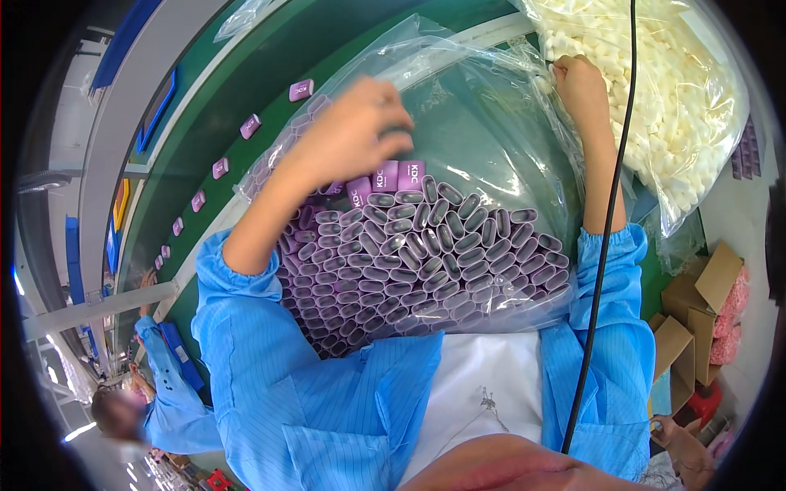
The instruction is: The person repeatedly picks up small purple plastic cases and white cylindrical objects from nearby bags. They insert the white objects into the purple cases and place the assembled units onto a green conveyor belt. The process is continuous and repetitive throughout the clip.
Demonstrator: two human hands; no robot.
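The green conveyor belt point(246, 74) sweeps away up the left, and a spaced line of small purple cases point(250, 126) rides along it. Against its near edge, in front of the person, lies a big clear plastic bag point(483, 123), its lower half packed tight with purple oval casings point(426, 254) standing on end in rows, open ends up. The upper half of the bag is slack film with green showing through. To the right sits a second clear bag stuffed with small white foam pieces point(688, 106), and lower right some open cardboard boxes point(696, 311) – one with pink stuff in it.

Both forearms come up in blue smock sleeves point(270, 360). The left hand point(356, 135) is inside the mouth of the big bag, fingers curled down onto the top row of casings, closed round a couple of purple ones just beneath it. The right hand point(577, 86) is pinched shut on the bag's upper right edge, holding the film up. A black cable point(610, 213) hangs down across the right arm. Far lower left, another person in a blue smock point(168, 401) works at the belt.
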